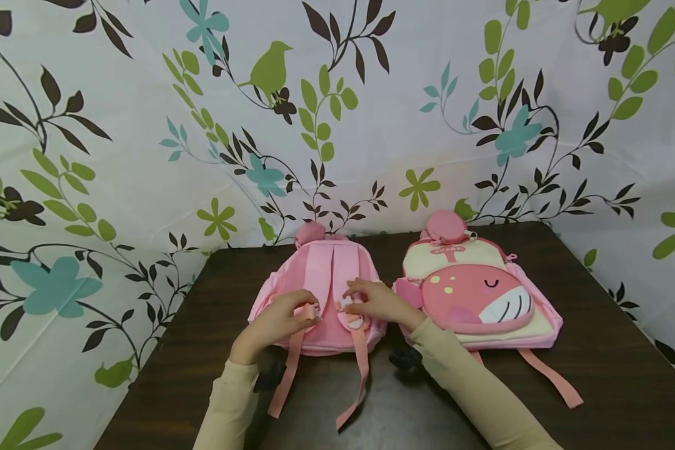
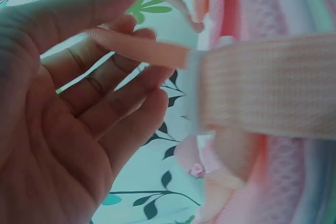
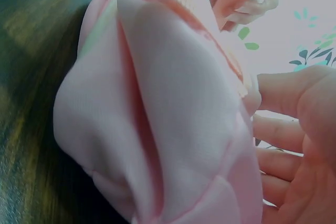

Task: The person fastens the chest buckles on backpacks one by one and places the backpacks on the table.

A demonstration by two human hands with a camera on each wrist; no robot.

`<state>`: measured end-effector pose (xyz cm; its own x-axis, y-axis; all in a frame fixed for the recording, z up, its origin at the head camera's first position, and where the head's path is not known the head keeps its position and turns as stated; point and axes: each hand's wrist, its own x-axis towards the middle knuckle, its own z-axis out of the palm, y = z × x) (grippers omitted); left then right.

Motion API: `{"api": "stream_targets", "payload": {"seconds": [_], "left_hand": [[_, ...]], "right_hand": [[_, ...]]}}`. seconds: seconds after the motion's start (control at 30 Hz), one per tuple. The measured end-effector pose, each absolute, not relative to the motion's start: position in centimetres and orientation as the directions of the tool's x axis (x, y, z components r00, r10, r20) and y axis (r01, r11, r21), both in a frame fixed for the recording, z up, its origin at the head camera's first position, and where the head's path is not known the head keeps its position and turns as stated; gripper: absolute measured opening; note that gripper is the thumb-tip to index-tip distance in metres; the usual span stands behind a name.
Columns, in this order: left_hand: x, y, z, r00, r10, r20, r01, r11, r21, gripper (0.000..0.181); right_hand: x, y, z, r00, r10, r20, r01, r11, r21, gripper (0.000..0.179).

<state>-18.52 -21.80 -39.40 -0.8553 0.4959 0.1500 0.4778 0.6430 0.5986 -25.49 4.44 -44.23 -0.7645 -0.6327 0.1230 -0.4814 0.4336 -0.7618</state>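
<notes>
A pink child's backpack (image 1: 326, 337) shows its back panel and two shoulder straps in the head view. Its left strap's webbing (image 2: 149, 50) runs across the fingers of my left hand (image 1: 278, 322), with the thumb apart from it in the left wrist view. A pale buckle (image 1: 315, 310) shows at those fingertips. My right hand (image 1: 379, 303) pinches the buckle (image 1: 345, 304) of the other shoulder strap between thumb and fingers. In the right wrist view, the pink side fabric (image 3: 184, 98) fills the middle, hiding part of the right fingertips. Two loose webbing ends (image 1: 284, 387) hang toward the front.
A second pink backpack (image 1: 525, 334) with a whale face (image 1: 467, 294) on its front lies at the right, close to my right forearm. Both stand on a dark wooden table (image 1: 607, 350). A patterned cloth (image 1: 371, 169) hangs behind the table.
</notes>
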Motion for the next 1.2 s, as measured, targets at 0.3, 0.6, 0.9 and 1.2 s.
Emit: {"api": "stream_targets", "payload": {"seconds": [0.3, 0.6, 0.9, 1.2], "left_hand": [[-18.2, -22.2, -38.2, -0.848, 0.494, 0.193, 0.504, 0.639, 0.581, 0.026], [-18.3, -22.3, -37.3, -0.855, 0.489, 0.173, 0.477, 0.612, 0.631, 0.032], [-18.4, -22.4, -36.0, -0.881, 0.433, 0.191, 0.459, 0.682, 0.570, 0.026], [-19.1, -22.1, -36.3, -0.878, 0.402, 0.258, 0.473, 0.657, 0.587, 0.024]], "right_hand": [[-25.0, 3.7, -43.7, -0.733, -0.661, 0.162, -0.529, 0.403, -0.747, 0.037], [-24.4, 2.4, -44.0, -0.724, -0.673, 0.152, -0.513, 0.378, -0.771, 0.038], [-24.2, 0.9, -43.9, -0.704, -0.685, 0.187, -0.566, 0.382, -0.731, 0.036], [-24.2, 0.1, -44.0, -0.737, -0.653, 0.172, -0.532, 0.404, -0.744, 0.027]]}}
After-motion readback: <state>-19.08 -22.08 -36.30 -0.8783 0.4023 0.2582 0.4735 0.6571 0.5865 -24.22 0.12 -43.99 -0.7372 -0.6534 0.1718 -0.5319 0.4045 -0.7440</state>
